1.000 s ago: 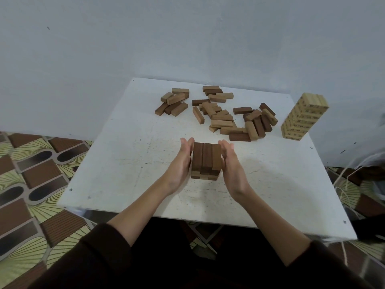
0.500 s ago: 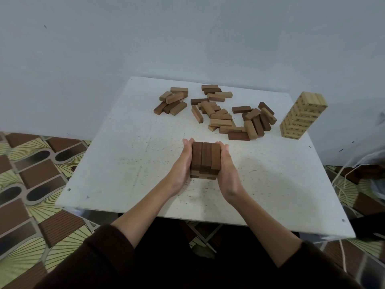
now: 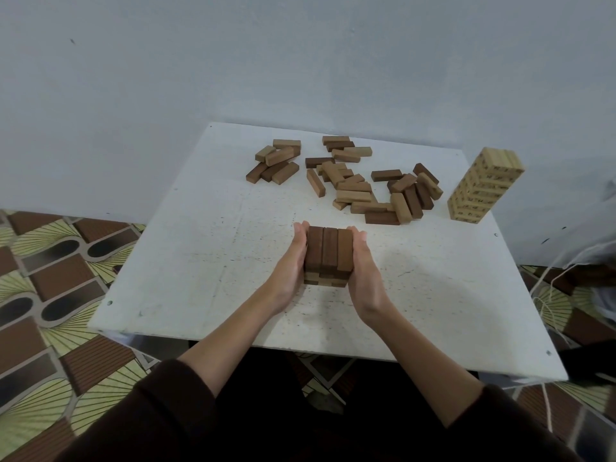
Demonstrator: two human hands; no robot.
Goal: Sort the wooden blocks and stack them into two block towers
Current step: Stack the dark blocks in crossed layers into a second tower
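A short tower of brown blocks (image 3: 328,253) stands near the middle of the white table (image 3: 206,261), three dark blocks side by side on top. My left hand (image 3: 289,265) presses flat against its left side. My right hand (image 3: 363,265) presses flat against its right side, fingers straight. Loose dark and light wooden blocks (image 3: 353,181) lie scattered at the far side of the table. A taller tower of pale printed blocks (image 3: 480,185) stands at the far right.
A grey wall rises right behind the table. Patterned floor tiles (image 3: 50,278) show to the left and right. White cords (image 3: 550,295) hang off the table's right edge. A small group of loose blocks (image 3: 275,160) lies far left of the pile.
Both hands have closed in from a small gap and now press against the two sides of the brown tower. The tower has stayed in place.
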